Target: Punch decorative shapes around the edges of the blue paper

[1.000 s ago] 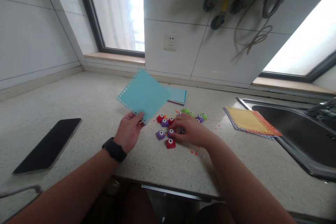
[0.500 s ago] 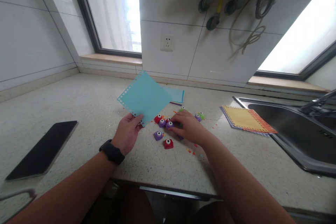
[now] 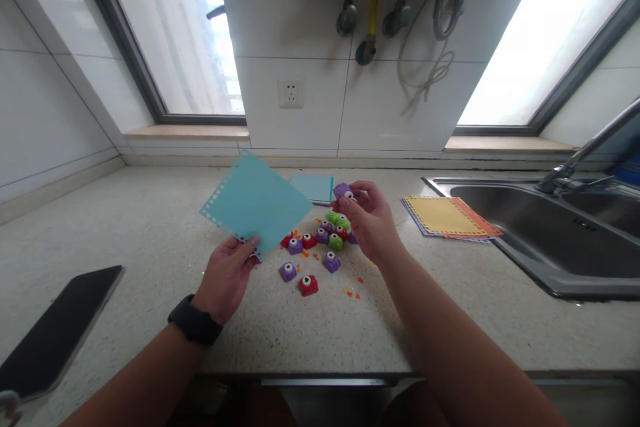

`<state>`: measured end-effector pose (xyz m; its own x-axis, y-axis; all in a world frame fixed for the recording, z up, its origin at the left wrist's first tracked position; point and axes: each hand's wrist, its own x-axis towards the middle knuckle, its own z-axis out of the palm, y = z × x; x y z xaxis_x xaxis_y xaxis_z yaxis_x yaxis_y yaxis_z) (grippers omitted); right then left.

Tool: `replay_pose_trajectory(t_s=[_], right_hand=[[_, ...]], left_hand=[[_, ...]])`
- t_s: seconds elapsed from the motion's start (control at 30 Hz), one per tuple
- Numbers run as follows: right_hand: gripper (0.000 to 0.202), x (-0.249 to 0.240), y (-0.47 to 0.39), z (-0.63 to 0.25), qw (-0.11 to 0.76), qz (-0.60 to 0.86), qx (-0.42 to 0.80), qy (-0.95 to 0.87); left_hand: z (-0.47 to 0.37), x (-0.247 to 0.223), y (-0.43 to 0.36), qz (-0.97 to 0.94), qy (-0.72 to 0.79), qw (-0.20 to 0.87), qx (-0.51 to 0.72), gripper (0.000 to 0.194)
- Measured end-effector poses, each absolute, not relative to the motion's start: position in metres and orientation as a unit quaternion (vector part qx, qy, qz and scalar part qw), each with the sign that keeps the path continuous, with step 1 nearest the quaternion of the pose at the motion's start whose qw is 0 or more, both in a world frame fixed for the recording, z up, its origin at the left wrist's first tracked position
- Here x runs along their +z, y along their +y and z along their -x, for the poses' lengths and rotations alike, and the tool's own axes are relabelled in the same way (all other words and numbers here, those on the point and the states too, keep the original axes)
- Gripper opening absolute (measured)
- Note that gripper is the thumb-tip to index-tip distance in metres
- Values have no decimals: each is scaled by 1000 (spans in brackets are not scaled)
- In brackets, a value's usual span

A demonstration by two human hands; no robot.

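Observation:
My left hand (image 3: 230,273) is closed on the lower corner of a light blue sheet of paper (image 3: 257,203), tilted up off the counter. Punched holes run along the sheet's left edge. In my right hand (image 3: 367,220), thumb and fingers grip a small purple craft punch (image 3: 343,192) with a white button, raised above the counter. Below it lie several other craft punches: a green one (image 3: 335,241), a red one (image 3: 309,285), a purple one (image 3: 288,271) and more clustered together. Tiny paper cutouts (image 3: 351,294) are scattered around them.
Behind the punches lies a stack of blue paper (image 3: 313,187). To the right, yellow and orange punched sheets (image 3: 440,215) rest beside the steel sink (image 3: 543,283) with its faucet (image 3: 555,177). A dark flat tablet-like slab (image 3: 60,327) lies at left on the speckled counter (image 3: 150,233).
My right hand has lifted a purple craft punch up from the cluster. My left hand still holds the blue sheet. The head view has shifted, with the scene sliding left.

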<state>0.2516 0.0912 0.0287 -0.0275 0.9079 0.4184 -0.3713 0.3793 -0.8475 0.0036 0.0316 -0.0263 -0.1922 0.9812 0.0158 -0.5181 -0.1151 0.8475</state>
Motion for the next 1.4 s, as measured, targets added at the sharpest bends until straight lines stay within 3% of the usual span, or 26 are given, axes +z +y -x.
replay_pose_trajectory(t_s=[0.23,0.53,0.77,1.4], right_hand=[[40,38,78,-247,691,197,476,-507],[40,36,59,-239,672,143,384,-617],[36,30,54,-230,630,183,384,-650],[35,23,56,-227,620,212,398,-642]], left_hand=[[-2,-29,31,-317,378,545,678,21],[-5,-25,29,-280,400,536,688,27],[-4,-25,28,-292,408,542,674,27],[-4,-26,28,-311,410,542,664,26]])
